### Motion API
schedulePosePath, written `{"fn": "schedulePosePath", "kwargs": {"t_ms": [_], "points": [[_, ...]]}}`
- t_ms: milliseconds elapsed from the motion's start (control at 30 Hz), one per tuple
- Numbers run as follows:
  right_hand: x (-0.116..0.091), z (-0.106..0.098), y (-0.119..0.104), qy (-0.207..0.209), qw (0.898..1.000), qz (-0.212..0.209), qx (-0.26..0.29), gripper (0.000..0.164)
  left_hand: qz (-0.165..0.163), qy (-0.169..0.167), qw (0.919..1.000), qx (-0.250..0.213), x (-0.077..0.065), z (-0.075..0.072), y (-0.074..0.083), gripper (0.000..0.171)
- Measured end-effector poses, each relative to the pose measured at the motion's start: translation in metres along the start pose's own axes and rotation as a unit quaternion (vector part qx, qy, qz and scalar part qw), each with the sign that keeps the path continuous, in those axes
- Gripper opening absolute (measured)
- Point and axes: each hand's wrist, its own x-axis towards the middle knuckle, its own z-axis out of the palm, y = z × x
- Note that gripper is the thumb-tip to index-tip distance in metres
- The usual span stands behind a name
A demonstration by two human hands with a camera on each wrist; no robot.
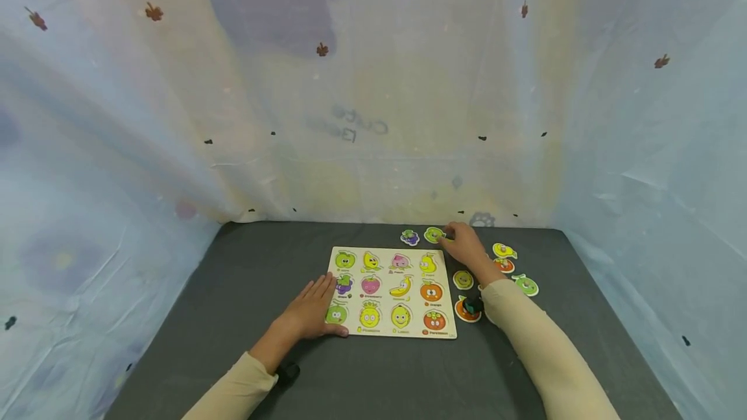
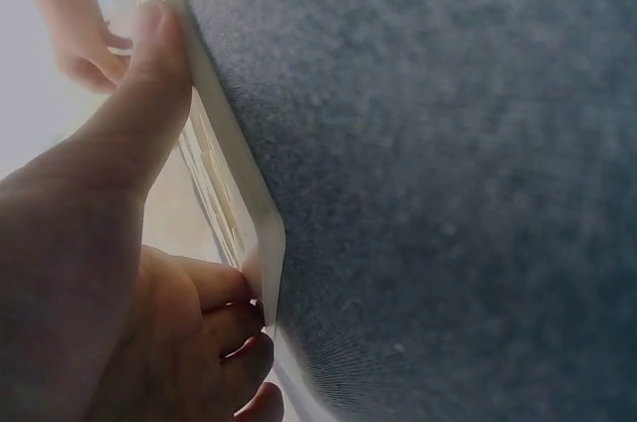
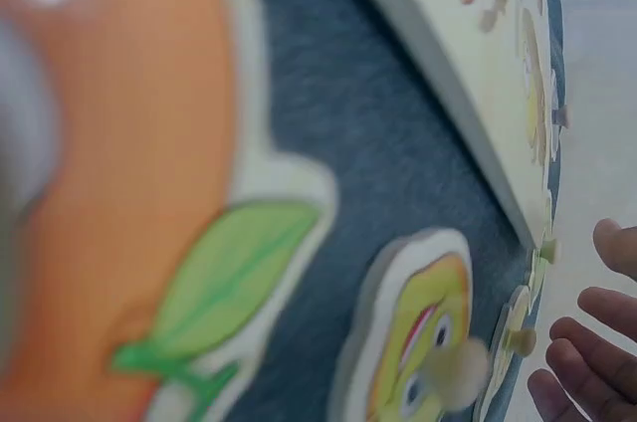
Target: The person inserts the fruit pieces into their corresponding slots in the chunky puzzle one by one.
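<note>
A pale puzzle board (image 1: 355, 303) printed with cartoon fruit lies flat on the dark table. My left hand (image 1: 312, 310) rests on its left edge, fingers straight over the top and thumb along the near edge. The left wrist view shows that thumb against the board's side (image 2: 231, 148). Beyond the board's far right corner, my right hand (image 1: 465, 246) reaches to a round green fruit piece (image 1: 433, 234), fingertips at its right side. In the right wrist view its fingers (image 3: 587, 367) are spread with nothing held. A purple grape piece (image 1: 410, 237) lies left of the green one.
Right of the board lie a yellow round piece (image 1: 463, 279), an orange piece (image 1: 465, 311), a green piece (image 1: 526, 285) and a yellow piece (image 1: 504, 251) overlapping a red-orange one (image 1: 503, 266). Knobs stick up from pieces. A patterned curtain (image 1: 373, 180) hangs behind the table.
</note>
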Motion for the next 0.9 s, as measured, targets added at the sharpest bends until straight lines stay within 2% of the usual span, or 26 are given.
{"fn": "schedulePosePath", "kwargs": {"t_ms": [167,467,900], "points": [[0.008,0.006,0.001,0.008,1.000,-0.005,0.015,0.034,-0.001,-0.005,1.0000,-0.006,-0.001,0.001,0.000,0.124],[0.019,0.019,0.000,0.016,0.999,0.037,0.032,0.021,0.000,-0.009,0.9999,-0.009,-0.001,-0.002,0.002,0.123],[0.025,0.025,-0.004,0.015,0.997,0.077,0.019,0.027,-0.006,-0.012,0.9999,-0.004,0.000,-0.001,0.003,0.124]]}}
